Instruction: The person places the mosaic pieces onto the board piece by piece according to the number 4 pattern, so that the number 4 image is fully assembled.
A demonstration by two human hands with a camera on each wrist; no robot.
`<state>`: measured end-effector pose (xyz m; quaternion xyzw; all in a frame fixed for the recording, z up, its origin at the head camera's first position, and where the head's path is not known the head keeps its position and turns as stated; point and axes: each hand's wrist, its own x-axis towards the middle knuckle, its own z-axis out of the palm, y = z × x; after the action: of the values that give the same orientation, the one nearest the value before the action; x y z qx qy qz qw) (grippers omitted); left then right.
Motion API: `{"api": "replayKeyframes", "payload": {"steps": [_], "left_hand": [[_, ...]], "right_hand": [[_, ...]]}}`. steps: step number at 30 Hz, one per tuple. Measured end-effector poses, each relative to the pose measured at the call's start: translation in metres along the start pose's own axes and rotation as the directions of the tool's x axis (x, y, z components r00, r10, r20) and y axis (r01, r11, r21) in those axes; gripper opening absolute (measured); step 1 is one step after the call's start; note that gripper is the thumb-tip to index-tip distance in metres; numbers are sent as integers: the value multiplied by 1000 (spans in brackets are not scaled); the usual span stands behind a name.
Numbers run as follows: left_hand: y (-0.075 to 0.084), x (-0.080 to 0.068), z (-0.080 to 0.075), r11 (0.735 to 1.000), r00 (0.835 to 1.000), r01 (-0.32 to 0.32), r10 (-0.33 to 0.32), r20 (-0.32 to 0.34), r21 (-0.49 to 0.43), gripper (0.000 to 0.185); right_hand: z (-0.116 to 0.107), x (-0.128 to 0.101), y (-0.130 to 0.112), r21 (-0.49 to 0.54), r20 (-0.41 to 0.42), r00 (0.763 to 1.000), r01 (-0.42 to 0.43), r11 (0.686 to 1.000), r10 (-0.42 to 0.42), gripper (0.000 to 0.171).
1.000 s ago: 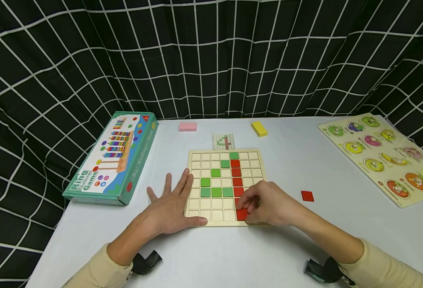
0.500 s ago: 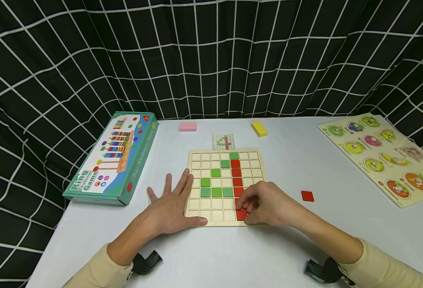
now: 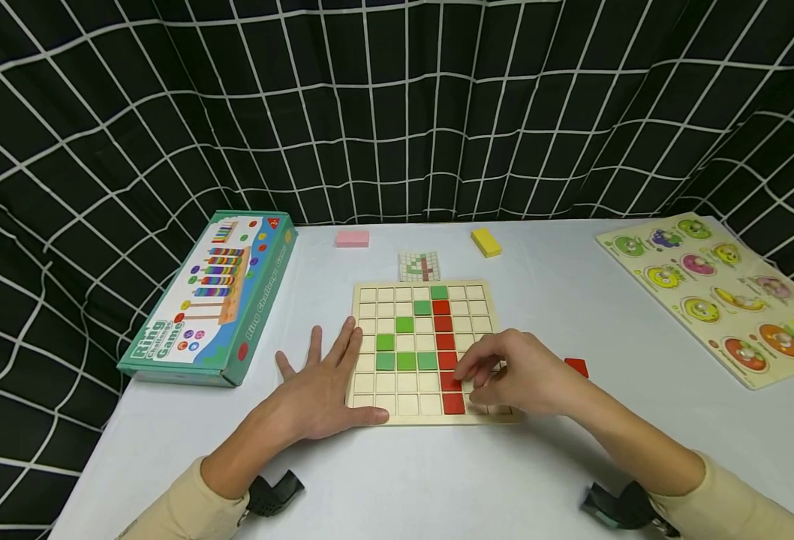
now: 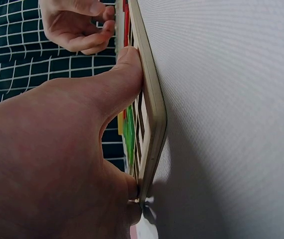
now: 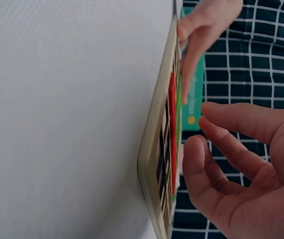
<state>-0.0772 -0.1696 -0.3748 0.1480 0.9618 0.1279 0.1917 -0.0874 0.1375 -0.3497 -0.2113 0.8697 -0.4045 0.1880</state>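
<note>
A wooden grid board [image 3: 407,404] lies flat on the table. Green square tiles [image 3: 405,325] form a stepped line and a short row on it. Beside them runs a column of red square tiles [image 3: 453,404] down to the bottom row. My left hand [image 3: 319,394] rests with fingers spread at the board's left edge, its thumb on the near rim. Over the right side of the board hovers my right hand [image 3: 521,375], its fingers loosely bent and nothing between them. Partly hidden behind the right hand, one loose red tile [image 3: 575,366] lies on the table.
Just beyond the board is a small pattern card [image 3: 419,266]. A pink block [image 3: 353,239] and a yellow block [image 3: 486,242] stand at the back. The Ring Challenge Game box [image 3: 208,300] lies at left, a fruit puzzle board [image 3: 721,292] at right.
My right hand has let go at the bottom red tile and lifted slightly to the right, baring the tile in its cell. The left hand stays in place.
</note>
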Motion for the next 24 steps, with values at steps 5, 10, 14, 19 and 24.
{"api": "replayKeyframes", "payload": {"steps": [5,10,14,19,24], "left_hand": [[0,0,0,1000,1000,-1,1,-1,-12,123],[0,1,1,1000,1000,-3,3,0,-5,123],[0,0,1,1000,1000,-2,2,-1,-1,123],[-1,0,1,1000,1000,0,0,3,-7,123],[0,1,1,1000,1000,2,-2,5,-6,123]], "right_hand": [[-11,-7,5,18,-31,999,-4,1000,4,22],[-23,-16,10,-3,-84,996,-13,1000,13,24],[-31,-24,14,-19,-132,991,-35,999,32,25],[-41,-34,21,-39,-187,980,-79,996,71,22],[-50,-43,31,6,-214,971,-110,994,109,22]]}}
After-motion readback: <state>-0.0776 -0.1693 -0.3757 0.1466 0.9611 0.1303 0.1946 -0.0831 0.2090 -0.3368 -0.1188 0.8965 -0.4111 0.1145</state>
